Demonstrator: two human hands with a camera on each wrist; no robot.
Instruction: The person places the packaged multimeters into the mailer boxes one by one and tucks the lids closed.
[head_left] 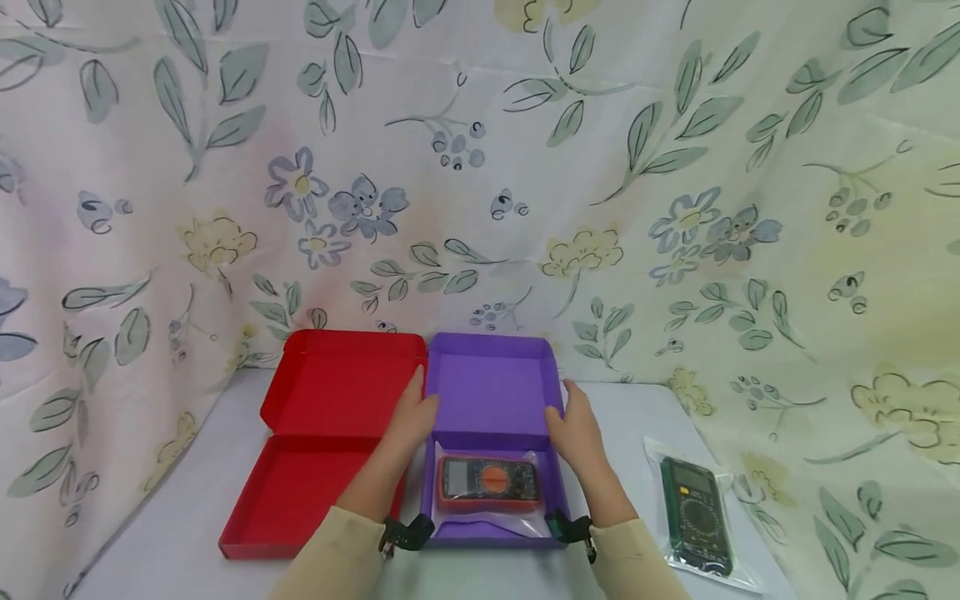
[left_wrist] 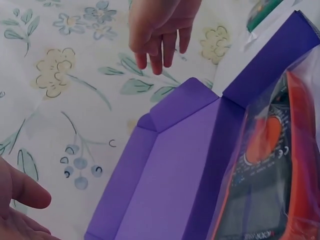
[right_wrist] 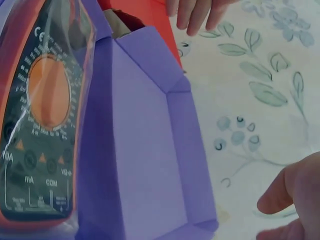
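Note:
An open purple box [head_left: 491,383] stands between my two hands, its lid tilted back. In its base lies an orange-and-black multimeter [head_left: 489,482] inside a clear plastic bag [head_left: 525,525]; the dial and sockets show close up in the right wrist view. My left hand [head_left: 411,417] is beside the lid's left edge, overlapping the red box, fingers extended and holding nothing. By the lid's right edge my right hand [head_left: 579,427] has its thumb and fingers spread apart. Both hands stand apart from the purple lid in the wrist views.
A red box [head_left: 345,383] lies open immediately left of the purple one. On the right of the white table [head_left: 615,408] is a green-edged multimeter [head_left: 697,515] in a clear bag. Floral cloth [head_left: 480,192] hangs behind the boxes.

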